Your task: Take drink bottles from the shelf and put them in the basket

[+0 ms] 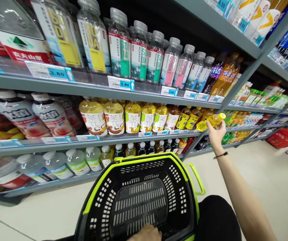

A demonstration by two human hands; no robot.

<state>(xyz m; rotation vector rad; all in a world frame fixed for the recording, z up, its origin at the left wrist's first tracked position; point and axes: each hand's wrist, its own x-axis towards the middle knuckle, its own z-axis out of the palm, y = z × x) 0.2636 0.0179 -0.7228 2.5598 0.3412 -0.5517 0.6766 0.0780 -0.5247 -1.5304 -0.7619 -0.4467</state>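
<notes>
At the right end of a lower shelf, my right hand (216, 131) is closed around a bottle of yellow drink (204, 124). The bottle is tilted, its yellow cap pointing right toward me and its base toward the shelf. A black shopping basket (93, 197) with a bright green rim is below me, and its inside holds nothing that I can see. My left hand (147, 233), slightly blurred and cut off by the bottom edge, is closed at the basket's near side; the part it grips is hidden. A green handle (196, 179) sticks out at the basket's right.
Shelves (93, 87) of drinks run across the view, with soda bottles (119, 43) above and tea bottles (133, 117) below. Price tags (121, 83) line the shelf edges. My dark-clothed knee (218, 217) is right of the basket. A red basket (283, 137) stands farther along the floor.
</notes>
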